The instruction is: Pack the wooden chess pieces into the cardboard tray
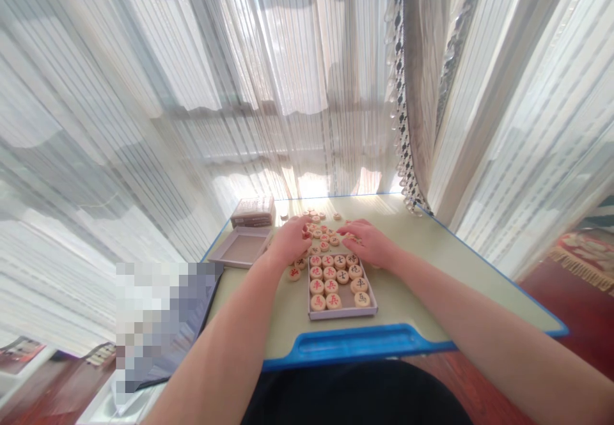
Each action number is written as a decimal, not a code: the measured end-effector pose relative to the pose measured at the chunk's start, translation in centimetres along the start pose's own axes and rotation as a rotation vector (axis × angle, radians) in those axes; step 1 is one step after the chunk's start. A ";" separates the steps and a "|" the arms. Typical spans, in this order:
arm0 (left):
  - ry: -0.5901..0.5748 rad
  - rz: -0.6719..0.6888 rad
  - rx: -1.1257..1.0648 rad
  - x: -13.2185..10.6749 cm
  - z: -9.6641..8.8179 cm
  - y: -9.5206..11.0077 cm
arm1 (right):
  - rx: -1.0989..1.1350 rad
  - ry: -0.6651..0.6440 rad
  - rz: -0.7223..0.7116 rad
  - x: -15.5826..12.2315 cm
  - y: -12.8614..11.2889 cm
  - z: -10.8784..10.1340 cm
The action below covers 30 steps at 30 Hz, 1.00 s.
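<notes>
Beyond a shallow white box (343,314) lies a scatter of round wooden Chinese chess pieces (324,246) with red and black characters. My left hand (288,241) is over the left side of the scatter, thumb and fingers apart, with a red-marked piece close to its fingertips. On the right side, my right hand (368,242) reaches in with fingers spread, touching or just above the pieces; its fingertips partly cover some. Inside the box, pieces stand in columns: red-marked at left, black-marked at right. The third column holds two pieces at its far end, with bare box bottom nearer me.
An open box lid (240,247) lies at the left, in front of a closed carton (253,211). A dark-edged, partly pixelated flat object (187,323) is by the table's left edge. The pale green table (432,255) has a blue rim; curtains (288,92) hang behind it.
</notes>
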State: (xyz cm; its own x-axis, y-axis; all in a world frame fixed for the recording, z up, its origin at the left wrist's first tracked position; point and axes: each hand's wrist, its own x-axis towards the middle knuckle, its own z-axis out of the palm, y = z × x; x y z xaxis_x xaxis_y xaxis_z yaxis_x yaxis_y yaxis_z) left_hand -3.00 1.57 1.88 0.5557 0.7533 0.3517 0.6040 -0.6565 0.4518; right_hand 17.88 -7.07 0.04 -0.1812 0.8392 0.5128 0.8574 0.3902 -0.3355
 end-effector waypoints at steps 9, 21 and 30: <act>-0.176 -0.148 -0.832 -0.1 0.5 2.5 | 0.086 0.175 -0.143 -0.3 -2.6 -0.6; -0.390 -0.180 -1.122 -0.5 -0.2 3.1 | 0.077 0.207 -0.202 -0.4 -2.7 -0.6; -0.384 -0.197 -1.136 -0.7 -0.5 3.4 | 0.011 0.133 -0.164 -0.6 -2.6 -1.3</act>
State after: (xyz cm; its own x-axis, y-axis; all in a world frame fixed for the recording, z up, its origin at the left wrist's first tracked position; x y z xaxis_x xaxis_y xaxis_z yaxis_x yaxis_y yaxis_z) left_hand -1.58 -1.17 3.55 0.7605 0.6491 0.0174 -0.0405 0.0208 0.9990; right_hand 16.34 -9.11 1.59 -0.2522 0.7071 0.6606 0.8165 0.5219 -0.2470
